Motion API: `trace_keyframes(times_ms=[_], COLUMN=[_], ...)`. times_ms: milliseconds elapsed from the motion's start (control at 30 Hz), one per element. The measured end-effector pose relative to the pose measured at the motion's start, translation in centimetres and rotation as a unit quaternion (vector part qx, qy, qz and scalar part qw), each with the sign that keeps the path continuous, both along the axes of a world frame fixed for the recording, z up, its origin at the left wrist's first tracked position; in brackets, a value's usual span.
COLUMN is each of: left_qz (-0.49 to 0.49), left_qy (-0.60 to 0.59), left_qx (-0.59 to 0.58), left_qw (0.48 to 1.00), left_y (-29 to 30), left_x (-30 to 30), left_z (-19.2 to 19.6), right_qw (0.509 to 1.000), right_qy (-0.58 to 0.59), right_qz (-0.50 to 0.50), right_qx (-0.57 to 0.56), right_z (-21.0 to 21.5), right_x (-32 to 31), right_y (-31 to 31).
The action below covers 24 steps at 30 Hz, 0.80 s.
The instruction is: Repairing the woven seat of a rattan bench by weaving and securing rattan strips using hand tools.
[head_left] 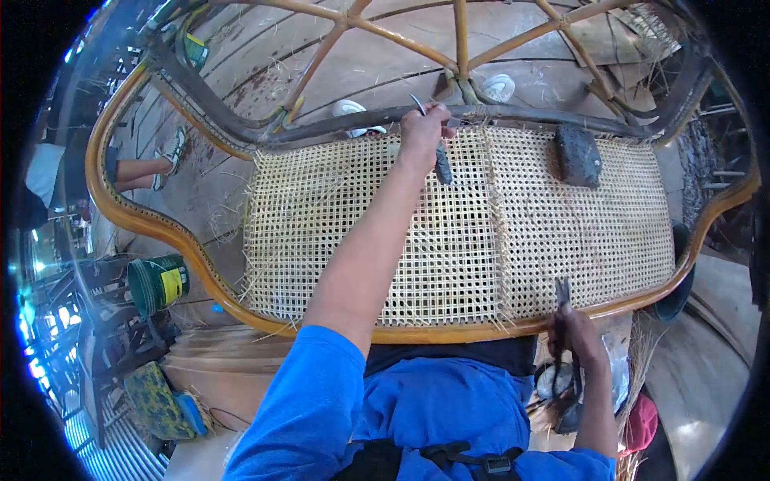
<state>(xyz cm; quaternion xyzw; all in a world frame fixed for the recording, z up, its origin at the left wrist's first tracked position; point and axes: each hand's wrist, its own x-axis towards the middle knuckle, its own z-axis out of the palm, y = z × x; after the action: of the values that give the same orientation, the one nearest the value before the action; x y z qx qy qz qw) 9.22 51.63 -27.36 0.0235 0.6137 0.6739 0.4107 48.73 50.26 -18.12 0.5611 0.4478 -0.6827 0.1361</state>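
Observation:
A woven cane panel (353,232) lies across the curved rattan frame (192,276) before me, loose strand ends sticking out along its edges. At the panel's far edge, my left hand (425,135) is closed around a tool with a dark, rough handle (443,166) and a thin curved metal tip (417,103); its exact kind is unclear. By the near rail, my right hand (579,338) grips dark scissors (564,297), blades pointing away over the panel and handle loops hanging below. A dark rough block (577,156) rests on the panel's far right part.
Rattan struts (401,38) and a dark rail (529,119) bound the far side. Green buckets (152,287) stand at the left. A person's leg (144,170) shows farther left. A yellow-and-dark patterned pad (160,401) and red cloth (642,423) lie nearby.

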Motion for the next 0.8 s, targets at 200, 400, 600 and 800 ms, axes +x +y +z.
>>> trace_keyframes(times_ms=[200,400,600,800], left_qz=[-0.002,-0.048,-0.078,-0.069], left_qy=[0.046,0.062,0.085,0.105], left_qx=[-0.049,-0.062,-0.04,-0.02], left_qw=[0.998,0.995,0.993,0.992], left_y=[-0.3,0.9,1.9,2.8], left_x=[-0.7,-1.4,-2.6,-2.5], left_z=[-0.1,0.4,-0.5,-0.9], right_qw=[0.968,0.942,0.939,0.928], right_qy=[0.154,0.21,0.21,0.23], right_qz=[-0.093,-0.163,-0.234,-0.243], right_qx=[-0.175,-0.204,-0.137,-0.162], right_z=[-2.0,-8.5,-12.0,-11.7], right_x=[-12.7,-26.4,-30.3,-28.5], right_y=[2.7,5.0,7.7,9.2])
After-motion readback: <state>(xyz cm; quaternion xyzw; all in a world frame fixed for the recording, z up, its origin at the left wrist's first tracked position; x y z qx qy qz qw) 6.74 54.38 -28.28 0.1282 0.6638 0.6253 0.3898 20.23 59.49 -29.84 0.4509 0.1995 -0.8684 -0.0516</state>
